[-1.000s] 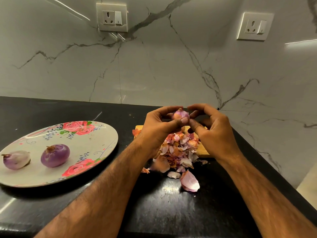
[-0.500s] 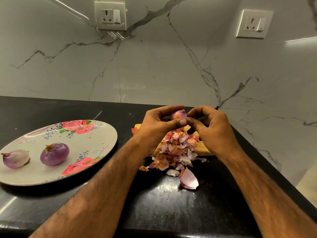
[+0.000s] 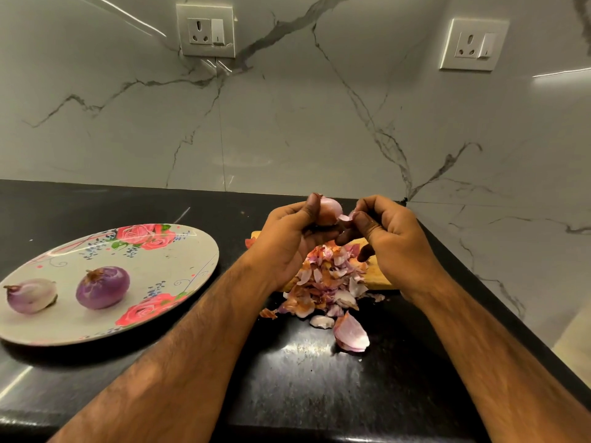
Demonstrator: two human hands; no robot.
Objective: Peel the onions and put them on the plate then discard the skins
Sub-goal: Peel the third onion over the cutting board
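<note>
One onion (image 3: 330, 212) gripped in left hand (image 3: 284, 247) — right hand (image 3: 393, 247) pinches its skin (image 3: 344, 218).

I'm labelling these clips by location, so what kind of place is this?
Most likely a home kitchen: a black stone countertop, a marble-look backsplash with a power socket, and the left hand holding an onion over a pile of skins.

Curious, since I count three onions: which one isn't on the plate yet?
The onion held in the left hand, above the skins, while the right hand pinches its skin. The purple onion and pale onion lie on the plate.
</note>
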